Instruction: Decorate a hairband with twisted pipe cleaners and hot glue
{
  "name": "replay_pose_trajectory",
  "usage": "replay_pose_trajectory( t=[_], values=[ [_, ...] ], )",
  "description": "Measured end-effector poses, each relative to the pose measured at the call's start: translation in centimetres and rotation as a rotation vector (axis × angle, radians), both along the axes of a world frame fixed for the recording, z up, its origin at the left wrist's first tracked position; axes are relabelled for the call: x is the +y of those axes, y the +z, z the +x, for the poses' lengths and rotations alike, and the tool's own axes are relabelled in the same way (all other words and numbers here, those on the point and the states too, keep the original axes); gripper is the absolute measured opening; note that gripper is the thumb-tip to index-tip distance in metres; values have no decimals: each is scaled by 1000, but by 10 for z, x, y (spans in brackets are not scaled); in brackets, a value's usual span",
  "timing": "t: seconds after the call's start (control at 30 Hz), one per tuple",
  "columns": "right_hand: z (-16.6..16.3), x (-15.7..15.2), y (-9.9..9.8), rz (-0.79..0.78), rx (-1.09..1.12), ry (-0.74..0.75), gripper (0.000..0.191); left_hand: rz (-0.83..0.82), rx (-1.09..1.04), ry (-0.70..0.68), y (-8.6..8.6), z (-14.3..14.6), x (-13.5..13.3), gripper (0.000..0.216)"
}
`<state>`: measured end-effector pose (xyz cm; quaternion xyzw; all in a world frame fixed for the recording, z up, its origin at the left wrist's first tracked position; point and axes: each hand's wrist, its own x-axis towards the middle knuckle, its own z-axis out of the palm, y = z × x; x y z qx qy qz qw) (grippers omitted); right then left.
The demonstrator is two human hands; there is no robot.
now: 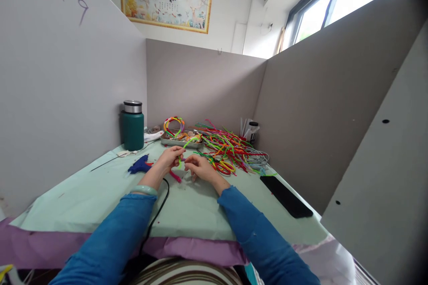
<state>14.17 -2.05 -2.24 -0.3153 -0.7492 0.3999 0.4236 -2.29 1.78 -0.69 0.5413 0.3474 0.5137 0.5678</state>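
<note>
A bright green pipe cleaner is pinched in the fingers of my left hand. One end rises to the right, and a looped part hangs below the fingertips. My right hand is close beside it, fingers bent, its fingertips at a short purple piece between the two hands. Its exact grip is small and partly hidden. Under my left wrist lies a blue glue gun, partly covered by the arm. A pinkish-red pipe cleaner piece lies on the table below my hands.
A large heap of coloured pipe cleaners spreads at the back right. Behind my hands stands a metal tray with a colourful wrapped hoop. A green bottle is at left, a black flat object at right. A black cable crosses the front.
</note>
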Motion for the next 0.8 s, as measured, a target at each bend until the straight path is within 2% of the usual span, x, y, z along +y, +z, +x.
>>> replay_pose_trajectory(
  t=[0.13, 0.43, 0.67, 0.8],
  values=[
    [1, 2, 2, 11, 39, -136, 29, -27, 96, -38, 4, 3, -7, 34],
    [6, 16, 3, 129, 26, -466, 34, -74, 267, -149, 6, 9, -17, 38],
    [11, 20, 6, 118, 102, -567, 35, -48, 316, -199, 7, 10, -20, 37],
    [13, 29, 2, 18, 196, -524, 35, -61, 333, -294, 8, 11, -23, 40]
  ],
)
